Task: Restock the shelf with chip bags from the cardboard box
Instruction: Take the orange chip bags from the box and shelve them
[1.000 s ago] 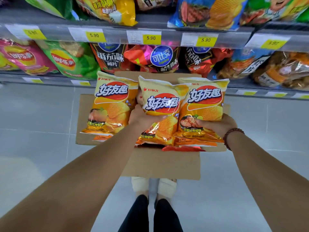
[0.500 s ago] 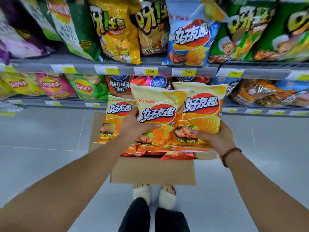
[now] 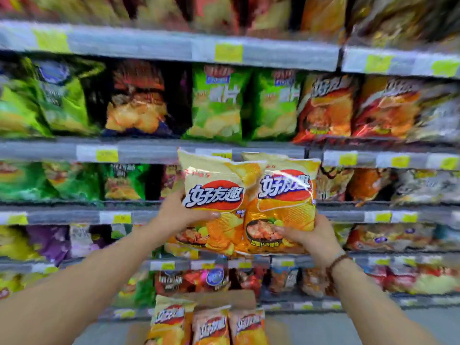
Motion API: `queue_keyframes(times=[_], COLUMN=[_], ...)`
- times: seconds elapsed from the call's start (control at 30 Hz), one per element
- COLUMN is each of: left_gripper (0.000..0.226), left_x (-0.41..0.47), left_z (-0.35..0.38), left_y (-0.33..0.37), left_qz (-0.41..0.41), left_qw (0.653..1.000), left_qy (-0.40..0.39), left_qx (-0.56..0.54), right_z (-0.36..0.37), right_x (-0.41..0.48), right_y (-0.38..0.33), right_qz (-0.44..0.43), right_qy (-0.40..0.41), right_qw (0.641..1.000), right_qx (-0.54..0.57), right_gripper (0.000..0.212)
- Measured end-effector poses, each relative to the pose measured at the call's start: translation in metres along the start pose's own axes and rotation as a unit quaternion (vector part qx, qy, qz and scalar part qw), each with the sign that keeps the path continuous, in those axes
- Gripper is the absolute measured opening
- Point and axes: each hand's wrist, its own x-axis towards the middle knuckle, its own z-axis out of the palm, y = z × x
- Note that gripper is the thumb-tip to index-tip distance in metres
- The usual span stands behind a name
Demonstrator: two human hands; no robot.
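I hold two yellow-orange chip bags upright in front of the shelves. My left hand point(image 3: 179, 215) grips the left chip bag point(image 3: 216, 185) by its left side. My right hand point(image 3: 308, 235) grips the right chip bag point(image 3: 286, 195) from below. The two bags overlap at the middle. Low in the view stands the cardboard box point(image 3: 224, 298), with three more yellow-orange chip bags point(image 3: 171, 319) upright in it. The shelf rail point(image 3: 149, 151) runs just behind the tops of the held bags.
Several shelves of mixed chip bags fill the view, blurred: green bags point(image 3: 219, 103) and red-orange bags point(image 3: 326, 108) above, darker bags point(image 3: 368, 185) right of my hands. Yellow price tags point(image 3: 107, 155) line the rails. Grey floor point(image 3: 348, 327) shows beside the box.
Both hands have lifted the two bags from over the box up to the middle shelves. My view has tilted up from floor and box to the shelves. A third bag stayed in the box.
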Motion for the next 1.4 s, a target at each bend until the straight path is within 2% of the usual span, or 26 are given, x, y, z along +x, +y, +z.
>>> queue_keyframes(times=[0.2,0.33,0.53,0.63,0.7,0.83,0.93,1.07,1.2,1.27,1.33,1.4], left_gripper=[0.06,0.069,0.083,0.096,0.095,0.096,0.104,0.088,0.07,0.071,0.059,0.059], left_x=[-0.002,0.0,0.011,0.023,0.029,0.053,0.072,0.1,0.115,0.119,0.125,0.126], left_z=[-0.042,-0.061,-0.056,-0.039,-0.023,0.022,0.057,0.102,0.126,0.131,0.138,0.143], left_y=[0.15,0.211,0.272,0.292,0.302,0.329,0.351,0.384,0.413,0.419,0.424,0.427], left_qz=[0.144,0.202,0.261,0.259,0.261,0.244,0.221,0.183,0.095,0.069,0.06,0.051], left_qw=[0.99,0.979,0.964,0.965,0.964,0.968,0.973,0.976,0.984,0.987,0.988,0.99], left_qy=[-0.001,-0.006,-0.021,-0.014,-0.008,-0.021,-0.021,-0.037,-0.079,-0.071,-0.062,-0.063], left_qx=[-0.003,-0.006,-0.043,-0.045,-0.053,-0.063,-0.061,-0.11,-0.129,-0.129,-0.125,-0.116], right_z=[-0.027,-0.043,-0.073,-0.094,-0.109,-0.158,-0.197,-0.257,-0.304,-0.316,-0.322,-0.322], right_x=[-0.01,-0.018,-0.019,-0.011,-0.003,0.025,0.051,0.097,0.143,0.162,0.178,0.198], right_y=[-0.138,-0.197,-0.248,-0.261,-0.266,-0.271,-0.275,-0.29,-0.307,-0.313,-0.319,-0.326], right_qz=[-0.147,-0.212,-0.252,-0.252,-0.248,-0.246,-0.232,-0.196,-0.15,-0.141,-0.142,-0.142], right_qy=[0.03,0.06,0.077,0.096,0.109,0.121,0.108,0.09,0.098,0.097,0.09,0.09], right_qw=[0.989,0.975,0.964,0.962,0.962,0.96,0.966,0.975,0.982,0.983,0.984,0.984], right_qx=[0.01,0.021,0.032,0.04,0.042,0.057,0.047,0.046,0.056,0.064,0.06,0.064], right_gripper=[0.053,0.064,0.045,0.043,0.046,0.026,0.027,0.031,0.04,0.042,0.043,0.052])
